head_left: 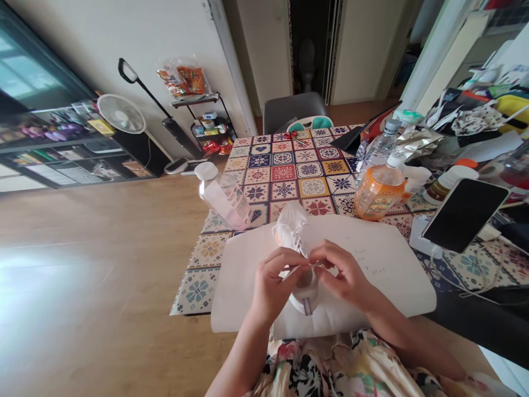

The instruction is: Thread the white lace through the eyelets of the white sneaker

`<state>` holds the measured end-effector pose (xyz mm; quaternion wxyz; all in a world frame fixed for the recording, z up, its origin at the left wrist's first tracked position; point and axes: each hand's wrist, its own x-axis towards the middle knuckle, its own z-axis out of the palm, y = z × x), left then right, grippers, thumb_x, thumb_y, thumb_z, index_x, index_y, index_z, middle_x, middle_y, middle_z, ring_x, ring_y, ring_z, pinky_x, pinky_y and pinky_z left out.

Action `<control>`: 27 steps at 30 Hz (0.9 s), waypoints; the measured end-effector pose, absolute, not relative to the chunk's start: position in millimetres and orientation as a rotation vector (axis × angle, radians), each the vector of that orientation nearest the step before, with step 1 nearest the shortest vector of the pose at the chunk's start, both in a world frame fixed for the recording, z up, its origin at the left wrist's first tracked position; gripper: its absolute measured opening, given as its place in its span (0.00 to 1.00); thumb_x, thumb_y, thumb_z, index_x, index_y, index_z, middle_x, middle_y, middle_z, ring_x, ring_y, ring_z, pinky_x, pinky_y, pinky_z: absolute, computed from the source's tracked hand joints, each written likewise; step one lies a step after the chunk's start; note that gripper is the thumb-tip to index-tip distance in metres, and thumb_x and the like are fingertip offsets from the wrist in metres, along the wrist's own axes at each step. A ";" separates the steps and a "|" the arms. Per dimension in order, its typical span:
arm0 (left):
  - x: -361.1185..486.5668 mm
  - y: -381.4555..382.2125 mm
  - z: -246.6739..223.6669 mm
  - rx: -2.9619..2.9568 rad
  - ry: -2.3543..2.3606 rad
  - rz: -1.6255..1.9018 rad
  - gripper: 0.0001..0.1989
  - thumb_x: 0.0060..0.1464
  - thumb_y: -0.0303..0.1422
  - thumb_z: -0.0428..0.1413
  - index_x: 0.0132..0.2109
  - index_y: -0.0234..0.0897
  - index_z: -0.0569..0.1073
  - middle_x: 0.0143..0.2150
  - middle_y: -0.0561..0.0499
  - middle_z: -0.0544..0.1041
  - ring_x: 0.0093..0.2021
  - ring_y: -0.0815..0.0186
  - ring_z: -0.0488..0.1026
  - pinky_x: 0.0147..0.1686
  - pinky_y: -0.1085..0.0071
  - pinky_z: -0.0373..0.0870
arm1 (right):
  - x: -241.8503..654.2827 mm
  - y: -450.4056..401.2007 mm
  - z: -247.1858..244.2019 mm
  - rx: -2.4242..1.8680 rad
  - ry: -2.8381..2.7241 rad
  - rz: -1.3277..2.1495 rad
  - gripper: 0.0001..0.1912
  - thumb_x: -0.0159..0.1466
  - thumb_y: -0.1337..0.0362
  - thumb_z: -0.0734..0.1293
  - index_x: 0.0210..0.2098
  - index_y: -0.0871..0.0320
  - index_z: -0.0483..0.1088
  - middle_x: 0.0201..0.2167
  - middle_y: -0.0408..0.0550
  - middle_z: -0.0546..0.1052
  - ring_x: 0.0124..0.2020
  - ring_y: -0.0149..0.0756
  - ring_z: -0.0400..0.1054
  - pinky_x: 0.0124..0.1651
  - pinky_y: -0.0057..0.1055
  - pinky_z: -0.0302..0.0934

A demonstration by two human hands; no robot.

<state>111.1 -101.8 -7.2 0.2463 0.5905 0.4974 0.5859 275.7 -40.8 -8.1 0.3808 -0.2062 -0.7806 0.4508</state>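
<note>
A white lace-up shoe lies on a large white sheet, its toe pointing away from me and its heel near my body. My left hand is pinched on a white shoelace above the shoe's opening. From the right, my right hand pinches the lace too, its fingertips almost touching those of my left hand. Parts of the lace between the fingers are too small to make out clearly.
A pink-labelled clear bottle stands left, behind the sheet. An orange bottle and a propped phone are at the right. Red scissors lie on the patterned tablecloth near the far edge. Clutter fills the right side.
</note>
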 end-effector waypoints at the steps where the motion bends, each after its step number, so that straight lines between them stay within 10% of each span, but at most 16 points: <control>1: 111.4 -101.4 -7.2 1.591 1.361 1.606 0.04 0.52 0.25 0.61 0.32 0.38 0.79 0.30 0.51 0.79 0.32 0.70 0.76 0.33 0.76 0.71 | 275.4 -40.2 -7.7 -0.516 -2.007 1.137 0.07 0.63 0.72 0.63 0.37 0.55 0.70 0.34 0.44 0.72 0.33 0.30 0.65 0.35 0.26 0.61; 11: 114.5 -99.6 -9.1 1.027 1.377 1.535 0.07 0.45 0.33 0.66 0.29 0.34 0.78 0.26 0.51 0.80 0.28 0.68 0.75 0.31 0.74 0.72 | 268.4 -40.6 -24.3 -0.372 -2.005 0.686 0.11 0.66 0.72 0.63 0.45 0.51 0.69 0.38 0.48 0.75 0.37 0.33 0.70 0.39 0.30 0.66; 18: 84.6 -83.2 -16.9 0.430 1.001 1.869 0.14 0.48 0.33 0.66 0.27 0.34 0.68 0.29 0.50 0.79 0.33 0.68 0.77 0.37 0.72 0.75 | 272.0 -28.0 -21.7 -0.458 -1.322 1.450 0.11 0.65 0.54 0.67 0.31 0.52 0.67 0.32 0.45 0.76 0.47 0.41 0.71 0.56 0.44 0.62; 22: 57.9 -79.0 -21.3 0.159 0.836 1.938 0.11 0.52 0.23 0.60 0.27 0.34 0.64 0.17 0.62 0.60 0.16 0.81 0.58 0.21 0.83 0.64 | 287.4 -14.4 -24.3 -0.462 -0.979 1.718 0.15 0.64 0.52 0.68 0.30 0.52 0.62 0.16 0.34 0.56 0.19 0.29 0.55 0.33 0.33 0.64; 27: 39.1 -83.3 -31.6 0.305 1.053 2.026 0.16 0.50 0.28 0.63 0.26 0.35 0.61 0.18 0.61 0.58 0.16 0.80 0.52 0.15 0.83 0.49 | 309.2 -8.2 -39.5 -0.459 -0.994 1.691 0.10 0.65 0.56 0.66 0.31 0.52 0.64 0.16 0.34 0.51 0.17 0.27 0.43 0.23 0.26 0.48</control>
